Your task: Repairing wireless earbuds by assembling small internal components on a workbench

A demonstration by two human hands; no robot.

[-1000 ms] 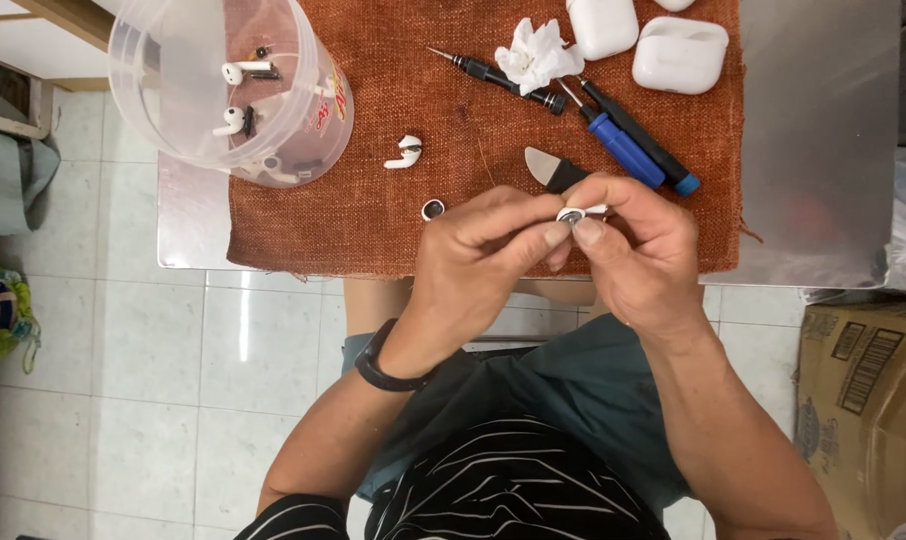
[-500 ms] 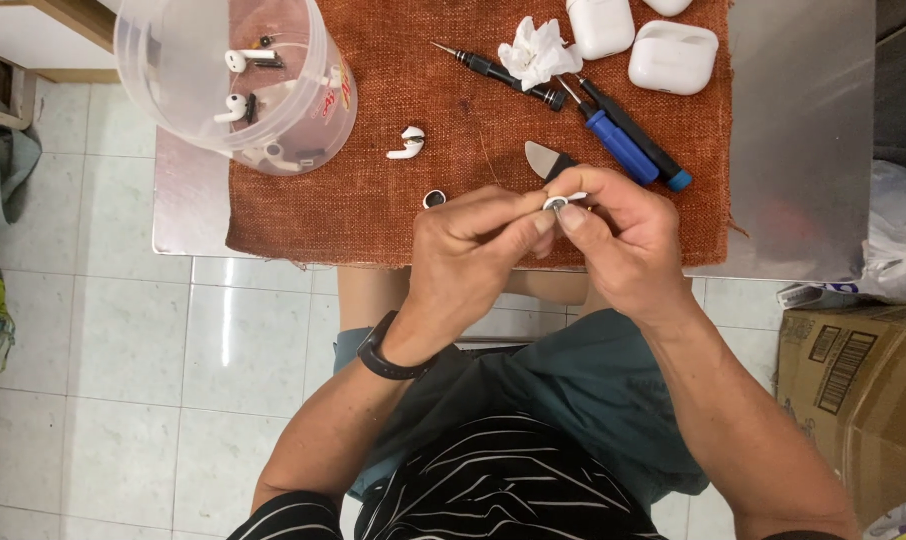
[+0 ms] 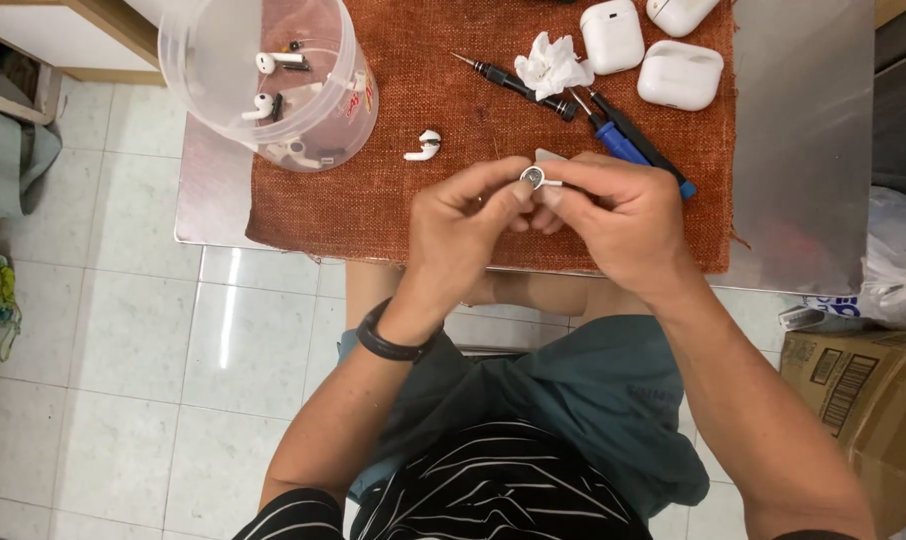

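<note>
I hold a small white earbud [image 3: 535, 180] between the fingertips of both hands, its round metal-ringed end turned up toward me and its short white stem pointing toward my right hand. My left hand [image 3: 465, 228] pinches it from one side with thumb and forefinger; my right hand [image 3: 618, 222] closes on the stem from the other, and the two hands press together at the knuckles. Half a second ago the piece sat a little further to the right, between looser fingers; now the hands are drawn tighter and nearer the middle of the orange cloth [image 3: 403, 215], and they cover the small dark ring that lay on the cloth just left of my left hand.

Just beyond my left hand lies a second white earbud [image 3: 424, 147], unmoved. Beyond my right hand, partly hidden by it, are a blue-handled tool [image 3: 613, 140] and a black one [image 3: 628, 125]; further off lie a black screwdriver [image 3: 518, 82], a crumpled white tissue [image 3: 551, 66] and white charging cases [image 3: 680, 74]. Well off beyond my left hand stands a clear plastic tub [image 3: 273, 90] with more earbud parts inside.
</note>
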